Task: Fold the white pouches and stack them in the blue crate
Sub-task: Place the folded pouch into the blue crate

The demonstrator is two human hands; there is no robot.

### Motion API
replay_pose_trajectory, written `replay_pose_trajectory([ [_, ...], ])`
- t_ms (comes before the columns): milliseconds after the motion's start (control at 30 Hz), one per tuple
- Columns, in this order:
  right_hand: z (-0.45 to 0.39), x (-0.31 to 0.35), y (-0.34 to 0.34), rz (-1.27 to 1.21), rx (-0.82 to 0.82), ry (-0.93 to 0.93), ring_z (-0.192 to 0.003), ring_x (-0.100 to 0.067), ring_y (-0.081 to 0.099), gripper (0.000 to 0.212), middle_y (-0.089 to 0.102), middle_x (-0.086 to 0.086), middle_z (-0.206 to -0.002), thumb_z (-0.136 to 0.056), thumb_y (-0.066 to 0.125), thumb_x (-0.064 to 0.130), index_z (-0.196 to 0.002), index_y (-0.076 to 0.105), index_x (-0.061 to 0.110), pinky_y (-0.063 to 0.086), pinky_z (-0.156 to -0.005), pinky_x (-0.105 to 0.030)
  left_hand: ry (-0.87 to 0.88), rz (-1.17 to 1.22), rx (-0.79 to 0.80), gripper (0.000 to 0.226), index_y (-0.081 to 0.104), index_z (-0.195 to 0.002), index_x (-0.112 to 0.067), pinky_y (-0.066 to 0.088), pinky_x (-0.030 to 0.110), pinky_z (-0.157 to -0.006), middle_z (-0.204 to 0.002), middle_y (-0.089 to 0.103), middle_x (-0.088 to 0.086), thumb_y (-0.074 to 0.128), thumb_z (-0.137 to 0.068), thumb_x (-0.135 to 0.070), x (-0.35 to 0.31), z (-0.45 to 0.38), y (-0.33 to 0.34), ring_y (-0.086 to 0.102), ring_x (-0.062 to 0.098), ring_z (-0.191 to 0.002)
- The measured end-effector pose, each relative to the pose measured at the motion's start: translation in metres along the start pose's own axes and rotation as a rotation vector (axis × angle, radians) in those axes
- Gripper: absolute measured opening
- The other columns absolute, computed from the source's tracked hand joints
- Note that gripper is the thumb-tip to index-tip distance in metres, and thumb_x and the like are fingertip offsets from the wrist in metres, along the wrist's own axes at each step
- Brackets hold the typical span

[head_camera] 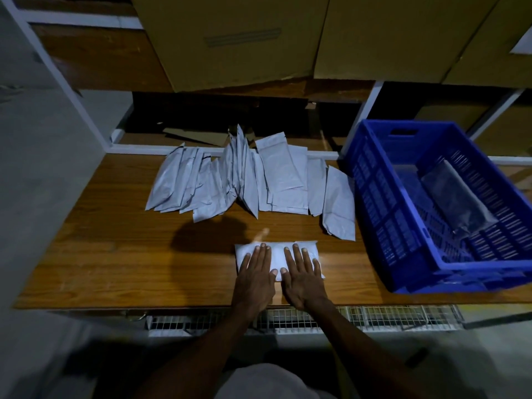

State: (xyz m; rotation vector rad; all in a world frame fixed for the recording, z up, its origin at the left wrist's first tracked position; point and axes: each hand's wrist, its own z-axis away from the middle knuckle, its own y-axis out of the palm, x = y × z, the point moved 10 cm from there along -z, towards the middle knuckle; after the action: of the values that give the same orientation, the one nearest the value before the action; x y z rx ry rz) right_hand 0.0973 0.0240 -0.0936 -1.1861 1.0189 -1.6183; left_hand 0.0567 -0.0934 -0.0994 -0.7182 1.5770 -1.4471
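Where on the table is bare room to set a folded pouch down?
Bare wood lies left of the hands, between the pouch being pressed and the table edge, and in a strip between it and the blue crate. The back is crowded with the unfolded pouches.

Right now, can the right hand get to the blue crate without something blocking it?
Probably yes. The right hand lies flat on the folded pouch, and the blue crate stands open-topped just to its right. Only bare table lies between; the loose pouches sit farther back.
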Motion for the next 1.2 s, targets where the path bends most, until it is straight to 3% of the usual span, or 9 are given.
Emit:
replay_pose_trajectory([
  [133,-0.002,0.000,0.001,-0.005,0.064,0.007,-0.150,-0.020,-0.021,0.060,-0.026,0.002,-0.161,-0.105,0.010,0.048,-0.158,-0.012,0.030,-0.011,-0.120,-0.044,-0.009,0.015,-0.013,0.062,0.032,-0.154,-0.009,0.014,0.040,-0.121,-0.160,0.029,0.010,0.024,-0.102,-0.041,-0.003,0.001,-0.007,0.024,0.021,-0.150],
  [233,-0.002,0.002,-0.003,-0.015,0.101,-0.009,-0.151,-0.021,-0.018,0.060,-0.023,0.002,-0.162,-0.105,0.009,0.049,-0.158,-0.009,0.029,-0.008,-0.121,-0.044,-0.020,0.045,0.032,0.062,0.021,-0.158,-0.012,0.010,0.040,-0.125,-0.164,0.016,0.007,0.026,-0.104,-0.042,-0.002,0.002,-0.006,0.013,0.020,-0.153],
  [367,-0.007,0.001,-0.027,-0.024,0.110,-0.031,-0.151,-0.027,0.014,0.070,0.009,-0.003,-0.167,-0.096,0.007,0.057,-0.159,0.018,0.027,0.020,-0.119,-0.045,0.030,0.080,0.102,0.059,0.014,-0.159,-0.012,0.007,0.038,-0.124,-0.166,0.012,0.007,0.031,-0.107,-0.034,-0.002,-0.009,-0.015,0.009,0.019,-0.154],
  [500,-0.024,0.003,-0.054,0.033,0.103,-0.035,-0.129,-0.033,0.046,0.055,0.038,0.000,-0.155,-0.093,0.051,0.036,-0.146,0.042,0.028,0.046,-0.098,-0.044,-0.004,0.216,0.152,0.069,0.032,-0.155,-0.020,0.030,0.033,-0.116,-0.161,0.029,0.001,0.060,-0.092,-0.011,0.013,-0.023,-0.040,0.030,0.019,-0.145],
  [567,-0.030,0.007,-0.060,0.057,0.126,-0.050,-0.130,-0.033,0.046,0.070,0.031,0.004,-0.158,-0.087,0.062,0.034,-0.150,0.034,0.032,0.046,-0.099,-0.046,-0.018,0.217,0.125,0.078,0.030,-0.154,-0.025,0.036,0.036,-0.112,-0.159,0.028,-0.001,0.067,-0.087,-0.011,0.018,-0.027,-0.052,0.033,0.023,-0.140],
  [667,-0.035,0.010,-0.060,0.137,0.176,-0.083,-0.141,-0.037,0.032,0.097,0.019,0.001,-0.163,-0.080,0.075,0.037,-0.156,0.015,0.034,0.032,-0.110,-0.059,-0.003,0.120,0.173,0.088,0.015,-0.158,-0.027,0.020,0.043,-0.120,-0.161,0.025,0.001,0.069,-0.088,-0.021,0.017,-0.030,-0.052,0.030,0.027,-0.143],
  [767,-0.037,0.011,-0.066,0.173,0.158,-0.080,-0.139,-0.038,0.033,0.104,0.038,-0.009,-0.154,-0.078,0.078,0.040,-0.155,0.010,0.028,0.025,-0.112,-0.056,-0.012,0.095,0.187,0.087,0.017,-0.157,-0.027,0.017,0.045,-0.120,-0.155,0.039,0.002,0.070,-0.088,-0.026,0.019,-0.030,-0.054,0.034,0.026,-0.142],
  [1000,-0.040,0.018,-0.096,0.173,0.004,-0.140,-0.108,-0.029,0.058,0.056,0.057,-0.004,-0.120,-0.071,0.081,0.036,-0.123,0.062,0.027,0.049,-0.087,-0.039,0.087,-0.032,-0.037,0.057,0.052,-0.131,-0.025,0.033,0.034,-0.103,-0.130,0.053,-0.002,0.076,-0.079,-0.026,0.006,-0.035,-0.096,0.046,0.021,-0.122],
  [1200,-0.024,0.029,-0.140,0.077,-0.320,-0.194,-0.096,-0.022,0.059,0.037,0.065,0.001,-0.102,-0.073,0.078,0.035,-0.107,0.068,0.026,0.047,-0.085,-0.041,0.117,-0.068,-0.328,0.021,0.059,-0.102,-0.029,0.043,0.035,-0.081,-0.099,0.061,-0.005,0.070,-0.085,-0.023,-0.001,-0.034,-0.137,0.055,0.018,-0.092],
])
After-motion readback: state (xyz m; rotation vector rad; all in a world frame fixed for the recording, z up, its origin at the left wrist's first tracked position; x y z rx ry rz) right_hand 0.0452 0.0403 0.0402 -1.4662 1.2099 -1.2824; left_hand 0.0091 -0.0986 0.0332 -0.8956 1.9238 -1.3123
